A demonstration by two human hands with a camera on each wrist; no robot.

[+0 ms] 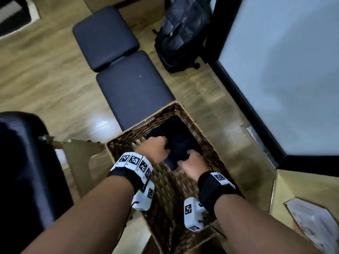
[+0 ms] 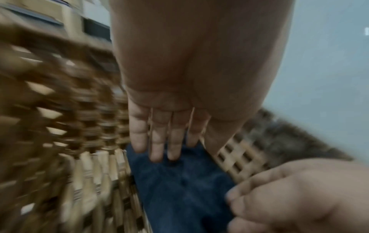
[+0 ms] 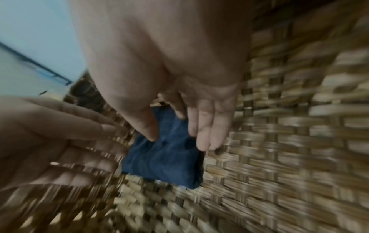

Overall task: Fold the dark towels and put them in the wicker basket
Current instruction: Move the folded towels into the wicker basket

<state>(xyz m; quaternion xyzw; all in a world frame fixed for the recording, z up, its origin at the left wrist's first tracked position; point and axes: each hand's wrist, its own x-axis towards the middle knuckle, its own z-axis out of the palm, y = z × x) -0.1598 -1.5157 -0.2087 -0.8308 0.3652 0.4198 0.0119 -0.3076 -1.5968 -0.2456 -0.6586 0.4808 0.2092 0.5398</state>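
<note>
Nearest to us, both forearms reach down into the wicker basket [image 1: 200,125], which stands on the floor with its long axis running away from us.

Right hand [image 1: 194,165]: nearer of the two, low by the near end of the folded dark towel [image 1: 180,143]. In the right wrist view its fingers [image 3: 207,130] are straight and its thumb is spread, tips on or just above the cloth; we see no pinch, so we log it as released.

Left hand [image 1: 156,148]: slightly farther in, on the towel's left side. The head view suggests some curl at the fingertips, but the left wrist view shows its fingers [image 2: 159,138] extended together over the blue cloth. We log it as flat and released, not grasping.

Towel: lies on the basket floor, directly beneath and just beyond both hands, folded into a compact block. Its long axis appears to run along the basket's length, though blur makes this uncertain. The towel's far end extends past the fingertips toward the far wall.

Our judgement: the placing step looks essentially done; the coming move is withdrawal straight up and toward us, clear of the woven walls on both sides.

Beyond the basket: a dark padded bench [image 1: 132,88], then a black backpack [image 1: 183,33].
</note>
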